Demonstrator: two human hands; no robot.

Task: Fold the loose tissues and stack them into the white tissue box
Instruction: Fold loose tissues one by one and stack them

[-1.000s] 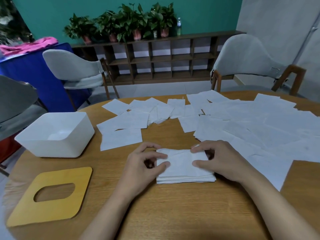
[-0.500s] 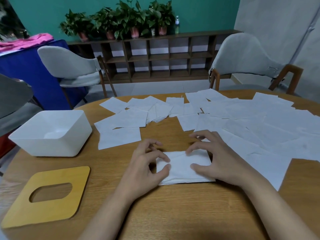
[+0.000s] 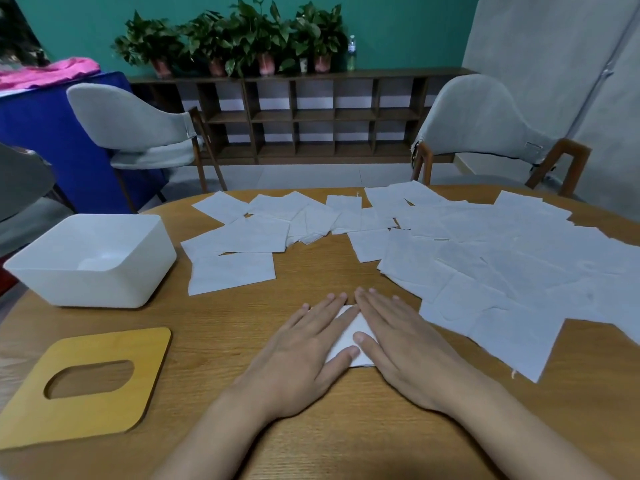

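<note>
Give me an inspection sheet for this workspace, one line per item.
Surface: round wooden table, no spills seen.
Job's things: folded tissue lies under both hands; loose tissues are spread flat and overlapping across the far and right side; white box stands on the left, open, no tissues seen inside.
Clutter: yellow lid with an oval hole lies flat in front of the box.
Grippers: left hand and right hand press flat on the folded tissue, fingers straight.
Cables: nothing seen.
Surroundings: grey chairs, a wooden shelf, potted plants on top.
</note>
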